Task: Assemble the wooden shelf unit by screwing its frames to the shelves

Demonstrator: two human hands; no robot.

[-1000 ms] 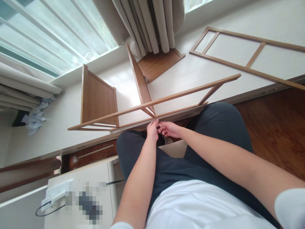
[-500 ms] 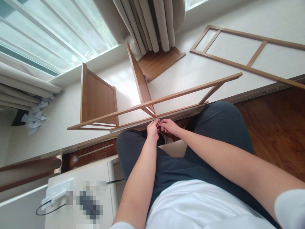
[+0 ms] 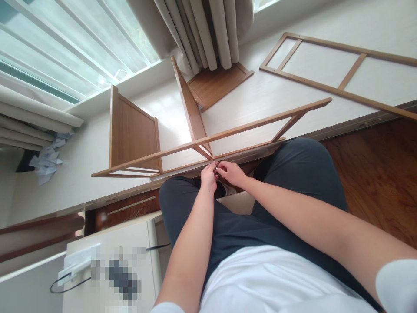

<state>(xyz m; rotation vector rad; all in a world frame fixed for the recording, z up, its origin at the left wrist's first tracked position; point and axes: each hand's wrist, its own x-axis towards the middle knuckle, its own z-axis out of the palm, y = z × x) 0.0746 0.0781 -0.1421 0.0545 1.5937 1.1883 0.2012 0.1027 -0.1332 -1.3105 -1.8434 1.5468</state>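
My left hand (image 3: 209,176) and my right hand (image 3: 230,173) meet above my lap, just in front of the ledge. Fingers of both hands are pinched around a small, thin, light-coloured piece between them, too small to name. Right beyond them stands a wooden shelf frame (image 3: 241,128), its near side a long ladder-like rail. Two brown wooden panels join it upright: the left panel (image 3: 135,126) and the middle panel (image 3: 190,104). The undersides of my fingers are hidden.
A third wooden panel (image 3: 221,84) lies by the curtain (image 3: 224,34). Another ladder-like frame (image 3: 352,71) lies flat on the white ledge (image 3: 247,98) at right. Crumpled paper (image 3: 47,163) sits far left. A white cabinet (image 3: 130,243) with a power strip (image 3: 78,258) stands at lower left.
My right hand has shifted slightly left, closer to my left hand, and its fingers have turned a little. The wooden parts stay where they were.
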